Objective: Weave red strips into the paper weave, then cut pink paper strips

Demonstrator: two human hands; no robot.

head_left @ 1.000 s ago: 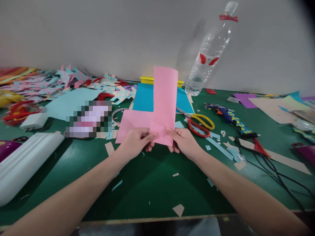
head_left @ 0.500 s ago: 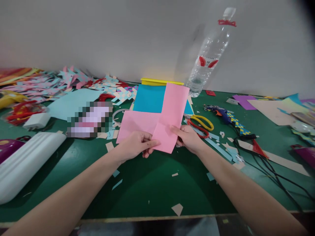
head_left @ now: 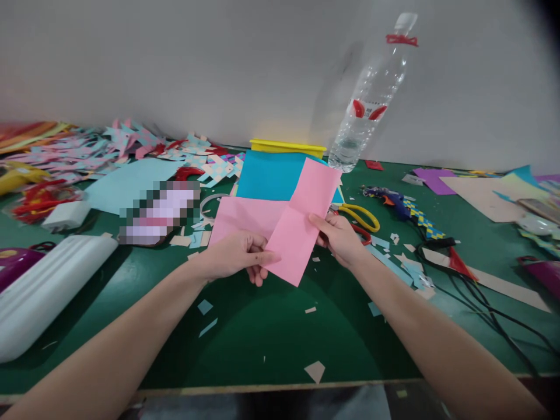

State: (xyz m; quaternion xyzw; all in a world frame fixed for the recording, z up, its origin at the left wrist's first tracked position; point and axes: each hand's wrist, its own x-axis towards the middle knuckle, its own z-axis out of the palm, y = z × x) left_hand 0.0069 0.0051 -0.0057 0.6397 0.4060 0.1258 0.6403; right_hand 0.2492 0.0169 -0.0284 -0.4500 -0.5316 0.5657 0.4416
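A strip of pink paper point(head_left: 303, 224) slants up to the right between my two hands, with a faint crease across it. My left hand point(head_left: 238, 255) pinches its lower left edge between thumb and fingers. Partway up the right edge, my right hand point(head_left: 336, 234) grips the strip with the thumb on top. Behind my left hand lies another pink sheet point(head_left: 251, 216), partly covered by the strip. A blue sheet point(head_left: 266, 175) lies farther back. Scissors point(head_left: 359, 217) with yellow and red handles rest just beyond my right hand.
A clear plastic bottle point(head_left: 370, 99) stands by the wall. At left are a blurred phone point(head_left: 160, 213), a white elongated object point(head_left: 55, 291) and a pale blue sheet point(head_left: 135, 182). Black cables point(head_left: 481, 309) trail at right. Paper scraps point(head_left: 315, 371) dot the green table point(head_left: 280, 344).
The pink strip has tilted further to the right, its lower end coming slightly nearer to me. Both hands keep their hold, my right hand having shifted slightly right.
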